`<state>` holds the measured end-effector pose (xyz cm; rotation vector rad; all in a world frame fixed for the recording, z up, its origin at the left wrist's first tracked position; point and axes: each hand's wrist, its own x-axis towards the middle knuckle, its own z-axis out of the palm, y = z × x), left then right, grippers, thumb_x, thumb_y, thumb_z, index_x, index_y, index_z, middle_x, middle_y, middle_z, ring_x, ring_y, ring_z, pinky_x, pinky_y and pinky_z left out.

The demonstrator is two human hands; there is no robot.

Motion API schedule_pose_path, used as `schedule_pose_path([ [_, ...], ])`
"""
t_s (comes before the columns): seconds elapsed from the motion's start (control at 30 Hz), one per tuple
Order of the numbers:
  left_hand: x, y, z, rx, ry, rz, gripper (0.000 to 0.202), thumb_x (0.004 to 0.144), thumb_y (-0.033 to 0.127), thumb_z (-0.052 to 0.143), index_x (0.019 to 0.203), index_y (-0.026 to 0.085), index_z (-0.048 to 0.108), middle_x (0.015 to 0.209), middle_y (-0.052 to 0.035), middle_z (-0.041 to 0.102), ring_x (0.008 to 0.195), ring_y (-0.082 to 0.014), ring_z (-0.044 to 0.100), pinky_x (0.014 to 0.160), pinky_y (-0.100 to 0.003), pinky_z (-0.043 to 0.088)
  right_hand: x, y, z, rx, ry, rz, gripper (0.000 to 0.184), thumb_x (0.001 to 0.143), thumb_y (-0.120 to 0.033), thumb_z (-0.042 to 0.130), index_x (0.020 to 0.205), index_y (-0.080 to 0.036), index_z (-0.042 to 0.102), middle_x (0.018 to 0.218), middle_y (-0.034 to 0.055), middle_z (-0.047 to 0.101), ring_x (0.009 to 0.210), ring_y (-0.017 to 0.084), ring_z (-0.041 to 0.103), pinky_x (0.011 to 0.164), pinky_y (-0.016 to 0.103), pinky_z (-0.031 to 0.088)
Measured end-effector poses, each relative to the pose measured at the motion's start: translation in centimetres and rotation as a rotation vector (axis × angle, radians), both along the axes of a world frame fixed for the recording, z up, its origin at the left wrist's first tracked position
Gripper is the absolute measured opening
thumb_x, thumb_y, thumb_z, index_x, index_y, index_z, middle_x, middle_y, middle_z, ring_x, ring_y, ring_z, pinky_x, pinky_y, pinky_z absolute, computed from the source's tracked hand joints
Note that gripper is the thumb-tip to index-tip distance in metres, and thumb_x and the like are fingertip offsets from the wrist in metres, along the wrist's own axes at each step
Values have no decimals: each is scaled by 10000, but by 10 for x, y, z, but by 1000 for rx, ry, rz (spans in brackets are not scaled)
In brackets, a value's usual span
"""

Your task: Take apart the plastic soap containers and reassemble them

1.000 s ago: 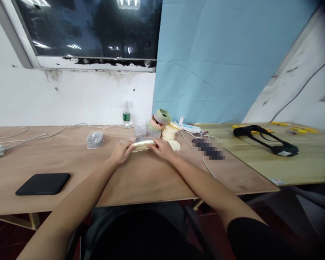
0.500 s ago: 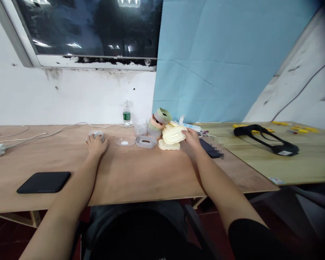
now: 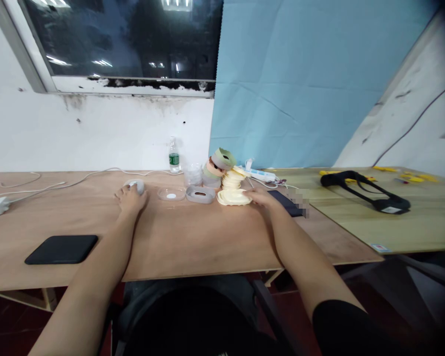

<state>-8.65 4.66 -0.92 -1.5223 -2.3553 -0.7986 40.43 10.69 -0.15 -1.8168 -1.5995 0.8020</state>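
Note:
My left hand point(image 3: 131, 199) lies over a small grey-and-white oval case point(image 3: 136, 184), with the fingers across its near side. My right hand point(image 3: 262, 197) rests on the table, its fingertips against a cream curved plastic piece point(image 3: 234, 198). That piece lies at the foot of a leaning stack of pale yellow discs point(image 3: 230, 180). Behind the stack stand several coloured rings point(image 3: 220, 162) in green and peach. Between my hands sit a grey slotted dish point(image 3: 200, 194) and a clear round dish point(image 3: 171, 194).
A clear cup point(image 3: 193, 174) and a water bottle point(image 3: 174, 155) stand at the wall. A black pad point(image 3: 61, 249) lies at the front left. A power strip point(image 3: 257, 174) and a black phone point(image 3: 284, 202) lie right of the stack. A black strap point(image 3: 363, 190) lies on the right-hand table.
The cream piece has left my right hand and now lies on the table at the foot of the stack. My left hand stays on the oval case.

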Motion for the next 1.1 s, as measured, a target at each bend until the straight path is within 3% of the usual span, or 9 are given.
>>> schedule_pose_path([
  [0.13, -3, 1, -1, 61, -40, 75, 659, 701, 630, 582, 1214, 217, 567, 1342, -197, 419, 1233, -422, 360, 1004, -559, 253, -6, 2, -2, -28, -84, 9, 295, 782, -425, 646, 786, -130, 626, 437, -11, 471, 363, 82, 380, 378, 198, 230],
  [0.3, -16, 7, -7, -23, -236, 65, 864, 607, 674, 653, 1329, 254, 432, 1364, -193, 394, 1209, -401, 430, 972, -538, 327, -11, 2, 0, 34, -80, 21, 178, 794, -289, 600, 821, -122, 656, 487, 10, 519, 413, 98, 430, 414, 207, 297],
  [0.53, -22, 11, -9, 10, -337, -39, 833, 616, 578, 717, 1294, 175, 448, 1315, -200, 441, 1142, -391, 488, 952, -516, 359, -10, 2, 1, -50, -11, 26, 192, 780, -227, 542, 897, -142, 668, 413, -18, 460, 306, 70, 304, 344, 204, 180],
  [0.77, -8, 4, 0, 19, -324, -43, 731, 670, 548, 681, 1292, 227, 468, 1323, -166, 448, 1170, -355, 481, 977, -489, 350, -10, 3, -1, -48, 36, -5, 215, 797, -328, 573, 899, -154, 646, 406, -30, 456, 295, 59, 294, 332, 191, 164],
  [0.93, -3, 2, 3, 117, -315, -34, 697, 696, 524, 669, 1292, 216, 480, 1346, -161, 428, 1197, -353, 460, 1009, -498, 320, -12, 2, 0, -51, -1, -24, 233, 805, -338, 570, 919, -149, 645, 416, -26, 462, 304, 65, 316, 336, 187, 182],
  [1.1, 3, 1, 6, 358, -305, -102, 644, 773, 567, 587, 1309, 237, 452, 1343, -123, 464, 1218, -290, 467, 1032, -418, 345, -11, 6, -4, -43, 12, -46, 274, 761, -241, 592, 1013, -137, 619, 447, -19, 505, 313, 69, 341, 337, 184, 186],
])
